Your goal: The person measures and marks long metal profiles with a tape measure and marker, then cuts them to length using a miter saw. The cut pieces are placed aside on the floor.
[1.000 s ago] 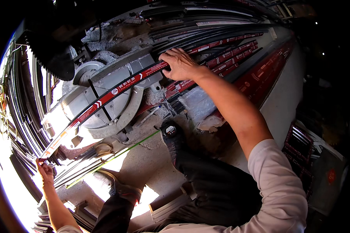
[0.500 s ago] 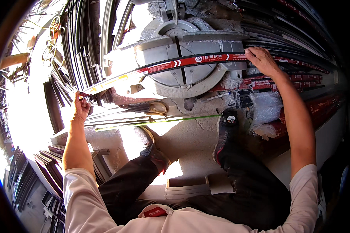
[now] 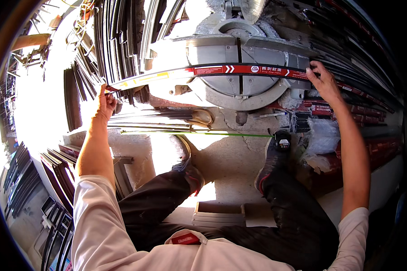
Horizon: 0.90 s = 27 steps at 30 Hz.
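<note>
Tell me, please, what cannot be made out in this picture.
In the head view:
Saw blade: cut off by the top edge.
Red-labelled strip: underside hidden by its upper face.
Bright area at left: washed out by glare.
Right grip: whether it pinches, too small.

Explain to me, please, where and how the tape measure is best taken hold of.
I would grip the tape measure around its short, dark body, probably coming from above and the right: its top lies uncovered, while the thin green blade runs out to the left.
</note>
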{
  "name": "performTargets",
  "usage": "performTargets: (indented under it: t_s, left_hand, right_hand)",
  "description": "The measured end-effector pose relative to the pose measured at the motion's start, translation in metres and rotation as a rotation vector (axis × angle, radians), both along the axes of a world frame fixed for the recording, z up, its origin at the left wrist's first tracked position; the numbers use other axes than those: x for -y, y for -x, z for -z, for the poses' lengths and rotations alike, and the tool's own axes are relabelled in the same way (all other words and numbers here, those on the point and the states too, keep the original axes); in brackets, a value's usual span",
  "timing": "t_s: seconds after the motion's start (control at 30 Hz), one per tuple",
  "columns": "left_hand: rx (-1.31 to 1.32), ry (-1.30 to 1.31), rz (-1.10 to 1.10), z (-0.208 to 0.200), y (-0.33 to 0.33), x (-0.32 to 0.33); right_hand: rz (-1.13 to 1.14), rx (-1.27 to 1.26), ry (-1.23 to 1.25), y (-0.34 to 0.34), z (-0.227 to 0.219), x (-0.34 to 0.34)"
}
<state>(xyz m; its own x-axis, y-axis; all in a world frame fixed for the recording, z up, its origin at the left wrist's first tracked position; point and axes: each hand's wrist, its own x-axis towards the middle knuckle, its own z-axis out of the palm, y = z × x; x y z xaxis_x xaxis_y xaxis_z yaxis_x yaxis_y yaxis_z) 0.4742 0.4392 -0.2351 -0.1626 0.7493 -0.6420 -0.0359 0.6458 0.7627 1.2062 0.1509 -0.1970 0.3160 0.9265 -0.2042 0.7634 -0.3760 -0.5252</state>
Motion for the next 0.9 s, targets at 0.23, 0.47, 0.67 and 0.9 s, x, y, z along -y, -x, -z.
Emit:
performTargets:
  t_s: [0.23, 0.47, 0.67, 0.9]
  left_hand:
    - [-0.043, 0.006, -0.006, 0.002, 0.002, -0.006]
    - [-0.041, 0.003, 0.014, 0.003, 0.005, -0.01]
    - [-0.095, -0.002, 0.011, 0.004, 0.015, -0.011]
    - [-0.112, 0.012, 0.008, 0.006, 0.017, -0.016]
  right_hand:
    - [0.047, 0.009, -0.021, 0.005, 0.0, 0.001]
    - [-0.132, 0.099, -0.299, 0.022, 0.001, 0.001]
    - [-0.157, 0.013, -0.301, 0.046, -0.003, -0.011]
    - [-0.233, -0.007, -0.375, 0.069, 0.006, -0.023]
